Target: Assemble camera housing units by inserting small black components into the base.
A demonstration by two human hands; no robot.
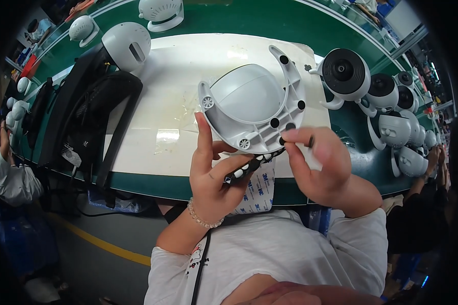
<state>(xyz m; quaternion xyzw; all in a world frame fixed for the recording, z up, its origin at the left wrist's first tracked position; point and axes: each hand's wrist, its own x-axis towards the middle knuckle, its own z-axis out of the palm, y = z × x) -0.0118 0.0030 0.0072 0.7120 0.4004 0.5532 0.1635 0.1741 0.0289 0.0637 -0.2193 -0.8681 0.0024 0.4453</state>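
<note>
A white round-bodied device (249,94) lies on the table mat with the ribbed underside of its curved stand (228,133) facing up. Several black round pads (301,105) sit in the stand's recesses, while other round recesses show bare ribs. My left hand (208,175) is closed around a strip of black round pads (249,168) on backing, its forefinger reaching up beside the stand. Printed white backing paper (259,190) hangs below. My right hand (320,165) pinches a small black round pad (283,141) at the stand's near right edge.
At left, black foam packing (81,112) lies beside a white housing (127,46). Several white devices with black round fronts (346,73) line the right side of the green table (213,15). Other people's hands (435,157) work at far right; a person's sleeve (15,183) shows at far left.
</note>
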